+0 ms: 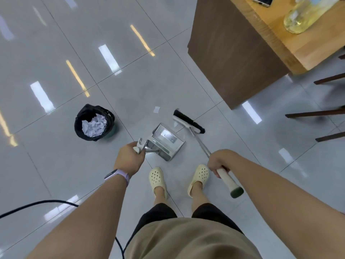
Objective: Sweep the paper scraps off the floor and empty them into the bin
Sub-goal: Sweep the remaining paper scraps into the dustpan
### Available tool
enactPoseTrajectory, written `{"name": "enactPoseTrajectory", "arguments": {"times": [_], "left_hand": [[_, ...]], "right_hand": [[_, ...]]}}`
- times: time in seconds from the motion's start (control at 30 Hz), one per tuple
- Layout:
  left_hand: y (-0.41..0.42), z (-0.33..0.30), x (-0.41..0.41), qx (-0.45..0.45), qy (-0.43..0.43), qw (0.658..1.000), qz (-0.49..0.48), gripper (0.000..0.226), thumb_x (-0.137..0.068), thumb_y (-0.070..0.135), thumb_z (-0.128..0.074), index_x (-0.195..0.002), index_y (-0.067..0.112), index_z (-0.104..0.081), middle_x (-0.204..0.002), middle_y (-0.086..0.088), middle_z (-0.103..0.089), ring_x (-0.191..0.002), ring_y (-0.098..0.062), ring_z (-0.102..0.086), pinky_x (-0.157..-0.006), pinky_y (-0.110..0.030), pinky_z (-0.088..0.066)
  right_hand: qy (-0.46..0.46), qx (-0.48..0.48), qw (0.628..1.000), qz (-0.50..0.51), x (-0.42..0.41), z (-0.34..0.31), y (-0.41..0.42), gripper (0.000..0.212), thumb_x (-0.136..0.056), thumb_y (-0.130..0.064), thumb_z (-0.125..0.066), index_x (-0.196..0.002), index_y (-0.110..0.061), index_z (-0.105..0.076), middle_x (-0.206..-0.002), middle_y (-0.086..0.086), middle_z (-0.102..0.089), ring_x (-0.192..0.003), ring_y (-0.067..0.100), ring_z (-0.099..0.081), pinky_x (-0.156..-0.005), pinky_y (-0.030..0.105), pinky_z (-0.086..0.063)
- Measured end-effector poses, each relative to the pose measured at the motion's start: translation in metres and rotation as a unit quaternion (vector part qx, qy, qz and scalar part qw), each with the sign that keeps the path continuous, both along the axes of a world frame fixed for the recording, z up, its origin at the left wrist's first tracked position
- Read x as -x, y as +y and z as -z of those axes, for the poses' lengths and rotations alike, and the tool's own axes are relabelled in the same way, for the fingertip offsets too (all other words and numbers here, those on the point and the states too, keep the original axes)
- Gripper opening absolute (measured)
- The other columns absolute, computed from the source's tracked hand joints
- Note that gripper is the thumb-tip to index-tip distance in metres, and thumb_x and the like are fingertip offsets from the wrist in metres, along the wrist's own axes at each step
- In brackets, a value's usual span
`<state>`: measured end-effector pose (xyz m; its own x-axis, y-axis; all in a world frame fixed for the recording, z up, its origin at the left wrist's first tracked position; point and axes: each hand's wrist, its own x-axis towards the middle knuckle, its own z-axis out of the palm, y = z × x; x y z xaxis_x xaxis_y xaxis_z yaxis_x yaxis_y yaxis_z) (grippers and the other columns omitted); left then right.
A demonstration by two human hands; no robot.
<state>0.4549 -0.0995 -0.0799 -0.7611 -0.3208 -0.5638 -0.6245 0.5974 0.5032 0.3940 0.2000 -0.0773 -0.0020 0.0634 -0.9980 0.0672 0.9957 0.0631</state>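
My left hand (128, 158) grips the handle of a metal dustpan (166, 142) that sits on the grey tiled floor in front of my feet. Gripping the white handle of a broom, my right hand (219, 162) is lower right; the black broom head (188, 121) rests on the floor just right of the dustpan's mouth. One white paper scrap (157, 109) lies on the tiles beyond the dustpan. A small scrap (175, 124) shows beside the broom head. A black-lined bin (94, 122) to the left holds crumpled white paper.
A wooden table (240, 53) stands at the upper right, carrying a yellowish plastic bottle (306, 14) and a phone (262, 0). Dark chair legs (315, 114) reach in from the right. A black cable (41, 203) runs across the floor at lower left.
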Motion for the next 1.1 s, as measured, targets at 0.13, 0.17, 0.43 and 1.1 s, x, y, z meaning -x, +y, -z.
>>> {"name": "enactPoseTrajectory", "arguments": {"times": [0.13,0.17,0.43,1.1], "left_hand": [[0.004,-0.002,0.001,-0.024,-0.009,1.0,0.012,0.011,-0.094,0.026,-0.062,-0.084,0.023,-0.066,-0.069,-0.006,-0.068,-0.062,-0.028,-0.062,-0.054,-0.027,-0.047],[0.004,-0.002,0.001,-0.028,-0.011,0.999,0.014,0.012,-0.094,0.027,-0.062,-0.085,0.021,-0.067,-0.07,-0.006,-0.068,-0.062,-0.027,-0.063,-0.052,-0.026,-0.046],[-0.018,-0.007,-0.025,-0.044,0.012,0.997,-0.066,0.019,-0.092,0.017,-0.06,-0.073,0.016,-0.059,-0.064,-0.008,-0.061,-0.057,-0.026,-0.048,-0.051,-0.027,-0.037],[-0.068,0.019,-0.005,-0.06,0.046,0.986,-0.151,0.013,-0.093,0.015,-0.054,-0.098,0.019,-0.065,-0.08,0.0,-0.065,-0.059,-0.01,-0.055,-0.048,-0.022,-0.036]], "right_hand": [[-0.03,0.018,0.983,0.18,-0.019,-0.038,0.017,0.01,-0.082,0.008,-0.053,-0.076,0.001,-0.056,-0.061,0.021,-0.056,-0.049,0.02,-0.047,-0.05,0.027,-0.045],[-0.024,0.006,0.966,0.257,-0.023,-0.046,0.027,0.013,-0.082,0.006,-0.052,-0.072,-0.003,-0.052,-0.054,0.013,-0.049,-0.045,0.018,-0.042,-0.047,0.025,-0.042],[0.057,0.029,0.912,0.406,-0.038,-0.098,0.069,0.02,-0.084,0.008,-0.053,-0.085,-0.009,-0.041,-0.058,0.008,-0.042,-0.043,0.015,-0.033,-0.04,0.02,-0.033],[0.028,-0.043,0.993,-0.104,-0.008,0.034,-0.125,0.022,-0.09,-0.005,-0.053,-0.089,-0.002,-0.075,-0.075,0.005,-0.067,-0.06,0.016,-0.055,-0.069,0.031,-0.05]]}}
